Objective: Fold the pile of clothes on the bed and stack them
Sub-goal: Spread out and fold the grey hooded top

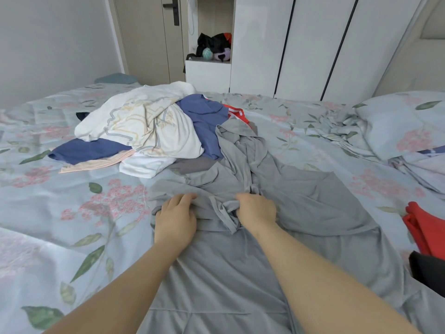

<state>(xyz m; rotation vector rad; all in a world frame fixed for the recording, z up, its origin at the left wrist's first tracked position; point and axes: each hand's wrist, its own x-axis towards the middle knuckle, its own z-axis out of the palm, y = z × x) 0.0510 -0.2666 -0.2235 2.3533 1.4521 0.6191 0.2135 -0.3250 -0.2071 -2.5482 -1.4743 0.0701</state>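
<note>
A grey garment (301,198) lies spread and crumpled on the floral bed (72,213) in front of me. My left hand (175,218) grips a bunched fold of its fabric, fingers curled over the cloth. Close to its right, my right hand (256,209) clutches another bunch of the same grey cloth. Behind them sits the pile of clothes (149,126): a white printed top over blue pieces (204,116), with a peach piece, a white piece and a red-and-white piece showing at its edges.
A red garment (426,227) on a black one (426,268) lies at the right edge. A pillow (404,121) rests at the far right. White wardrobe doors (313,44) and a shelf niche with toys stand behind the bed.
</note>
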